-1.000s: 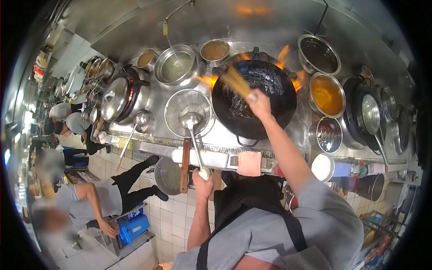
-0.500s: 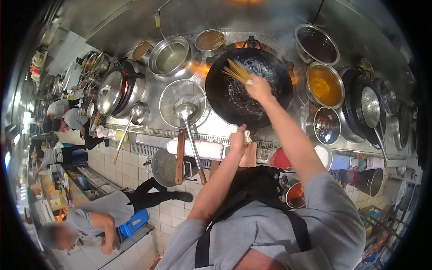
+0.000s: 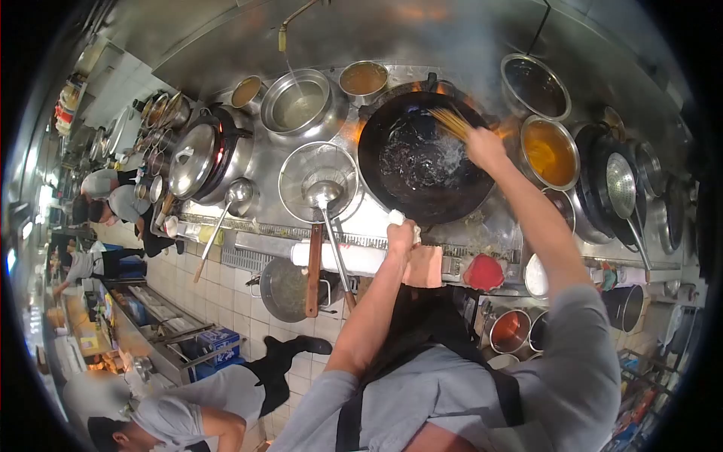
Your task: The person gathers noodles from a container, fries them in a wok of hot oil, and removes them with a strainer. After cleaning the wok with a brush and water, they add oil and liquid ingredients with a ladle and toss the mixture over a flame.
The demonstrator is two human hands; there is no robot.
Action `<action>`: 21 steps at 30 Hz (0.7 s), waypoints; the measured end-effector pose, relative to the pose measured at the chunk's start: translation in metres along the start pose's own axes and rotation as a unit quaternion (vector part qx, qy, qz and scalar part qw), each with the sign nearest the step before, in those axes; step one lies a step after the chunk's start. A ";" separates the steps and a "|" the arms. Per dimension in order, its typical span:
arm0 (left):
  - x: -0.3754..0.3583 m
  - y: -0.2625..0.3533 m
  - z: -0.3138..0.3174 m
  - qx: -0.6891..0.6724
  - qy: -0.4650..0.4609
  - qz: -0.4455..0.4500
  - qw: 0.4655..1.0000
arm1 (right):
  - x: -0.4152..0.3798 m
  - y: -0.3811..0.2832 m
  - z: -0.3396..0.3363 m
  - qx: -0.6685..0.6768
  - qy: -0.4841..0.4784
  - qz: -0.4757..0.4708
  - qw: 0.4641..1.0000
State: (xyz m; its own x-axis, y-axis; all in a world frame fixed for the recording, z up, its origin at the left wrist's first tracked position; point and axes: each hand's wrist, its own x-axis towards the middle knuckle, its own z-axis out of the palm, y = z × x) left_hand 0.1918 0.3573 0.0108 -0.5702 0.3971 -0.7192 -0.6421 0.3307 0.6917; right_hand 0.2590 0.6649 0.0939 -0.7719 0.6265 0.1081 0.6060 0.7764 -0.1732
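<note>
My right hand (image 3: 487, 149) is closed round the end of a bamboo wok brush (image 3: 450, 123), whose bristles fan out over the far right inside of a black wok (image 3: 395, 192). Bubbly water swirls in the bottom of the wok, and flames show behind its far rim. At the near rim my left hand (image 3: 403, 236) is closed on a folded white cloth (image 3: 395, 217). The wok's near handle is hidden by that hand and cloth.
Left of the wok, a ladle (image 3: 324, 193) lies across a wire strainer (image 3: 290, 184). Behind stands a water pot (image 3: 325, 113) under a thin running tap (image 3: 282, 39). To the right are a bowl of orange liquid (image 3: 548, 151) and a perforated skimmer (image 3: 620, 184). A co-worker (image 3: 181, 410) bends at lower left.
My right hand has swept the brush to the right across the wok. My left hand stays at the near rim with the cloth. The co-worker at lower left has shifted, and the view has turned slightly.
</note>
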 end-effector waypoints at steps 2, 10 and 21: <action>0.010 -0.002 0.001 -0.007 0.014 0.044 0.999 | 0.024 -0.055 0.008 0.133 -0.003 0.055 0.990; 0.000 -0.014 -0.019 -0.060 0.003 0.134 0.989 | -0.169 -0.158 -0.022 0.133 -0.124 0.013 0.983; -0.059 0.019 -0.087 0.060 -0.006 0.233 0.971 | -0.301 0.008 -0.096 0.254 0.054 0.281 0.924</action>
State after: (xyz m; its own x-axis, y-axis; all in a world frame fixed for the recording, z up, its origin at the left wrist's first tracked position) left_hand 0.1694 0.2657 0.0606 -0.7778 0.5374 -0.3260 -0.2512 0.2096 0.9450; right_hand 0.5147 0.4889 0.1535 -0.3226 0.9454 -0.0458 0.7147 0.2116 -0.6666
